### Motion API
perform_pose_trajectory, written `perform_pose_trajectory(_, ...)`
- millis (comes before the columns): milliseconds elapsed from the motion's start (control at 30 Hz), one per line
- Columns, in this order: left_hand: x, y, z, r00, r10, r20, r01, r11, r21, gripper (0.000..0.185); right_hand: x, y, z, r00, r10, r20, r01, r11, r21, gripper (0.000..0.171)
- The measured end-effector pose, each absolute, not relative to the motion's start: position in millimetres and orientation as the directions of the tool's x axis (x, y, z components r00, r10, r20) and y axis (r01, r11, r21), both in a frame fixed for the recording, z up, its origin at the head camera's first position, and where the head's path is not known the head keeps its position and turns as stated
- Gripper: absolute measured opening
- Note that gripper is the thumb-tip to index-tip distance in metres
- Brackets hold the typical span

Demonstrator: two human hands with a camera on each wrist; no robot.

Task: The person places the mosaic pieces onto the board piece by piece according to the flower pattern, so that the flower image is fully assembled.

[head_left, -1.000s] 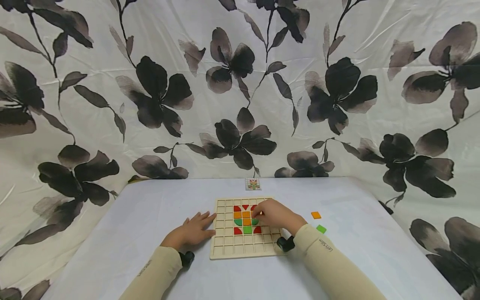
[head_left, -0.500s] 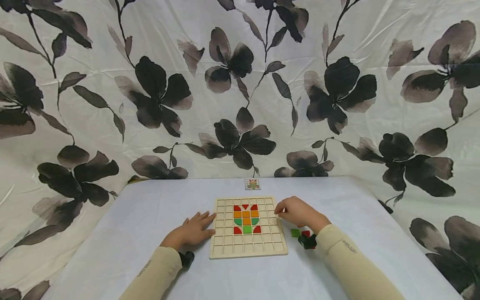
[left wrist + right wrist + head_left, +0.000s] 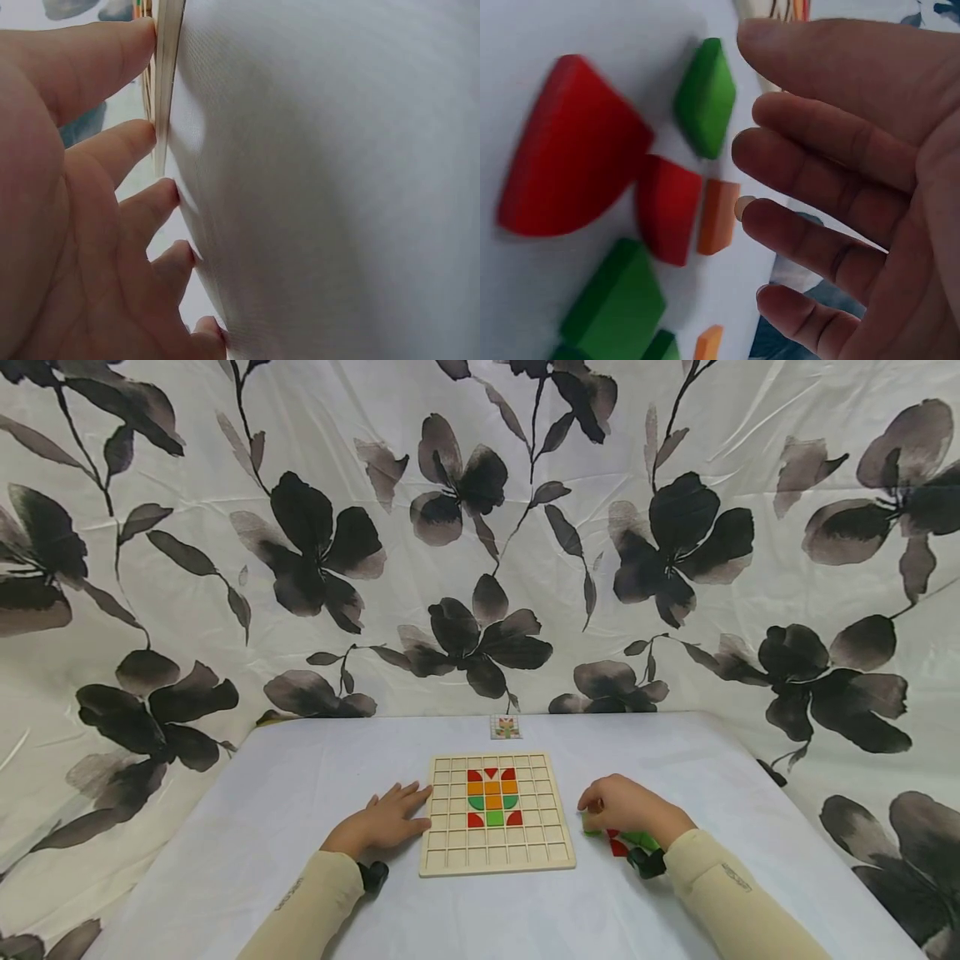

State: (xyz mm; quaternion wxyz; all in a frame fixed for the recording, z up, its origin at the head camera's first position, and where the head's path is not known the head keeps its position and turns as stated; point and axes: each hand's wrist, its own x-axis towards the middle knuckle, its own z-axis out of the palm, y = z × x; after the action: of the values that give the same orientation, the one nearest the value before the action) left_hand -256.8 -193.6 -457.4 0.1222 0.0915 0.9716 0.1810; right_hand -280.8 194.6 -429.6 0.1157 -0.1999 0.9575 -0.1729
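Observation:
A pale wooden grid board [image 3: 450, 852] lies on the table, with red, orange and green tiles set in its middle cells, among them a green square tile [image 3: 494, 818]. My left hand [image 3: 384, 820] rests at its left side, fingers spread; in the left wrist view the thumb and index fingertip touch the board's edge [image 3: 169, 60]. Right of the board, my right hand [image 3: 626, 807] hovers over loose tiles with its fingers loosely bent and nothing between them. Close to its fingertips in the right wrist view are a green tile [image 3: 705, 101], red quarter-round tiles [image 3: 577, 150] and an orange tile [image 3: 718, 217].
A small card [image 3: 506, 727] with a coloured grid pattern lies near the table's back edge, behind the board. The white-covered table [image 3: 315, 777] ends at a flower-printed cloth [image 3: 480, 543]. More green tiles [image 3: 619, 300] lie under the right hand.
My right hand has left the board's pattern and moved right and nearer, over the loose tiles. A red tile now shows at the pattern's top right. The left hand has stayed in place.

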Motion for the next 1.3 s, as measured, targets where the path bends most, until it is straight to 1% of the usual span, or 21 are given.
perform_pose_trajectory(100, -257, -194, -458, -0.953, 0.223, -0.206, 0.136, 0.92, 0.368, 0.064, -278, 197, -434, -0.897, -0.414, -0.154, -0.338, 0.868, -0.363, 0.021)
perform_pose_trajectory(333, -258, -194, -459, -0.953, 0.226, -0.202, 0.14, 0.919, 0.368, 0.064, -275, 197, -439, -0.896, -0.423, -0.132, -0.36, 0.869, -0.34, 0.016)
perform_pose_trajectory(533, -259, -193, -459, -0.953, 0.226, -0.201, 0.14, 0.919, 0.369, 0.064, -271, 196, -438, -0.898, -0.421, -0.13, -0.364, 0.875, -0.32, 0.018)
perform_pose_trajectory(1033, -257, -192, -457, -0.956, 0.218, -0.198, 0.137, 0.923, 0.36, 0.064, -268, 193, -438, -0.891, -0.447, -0.074, -0.401, 0.854, -0.331, 0.022)
perform_pose_trajectory(1300, -257, -192, -457, -0.955, 0.221, -0.197, 0.139, 0.922, 0.361, 0.064, -270, 186, -434, -0.89, -0.455, -0.028, -0.419, 0.841, -0.343, 0.02)
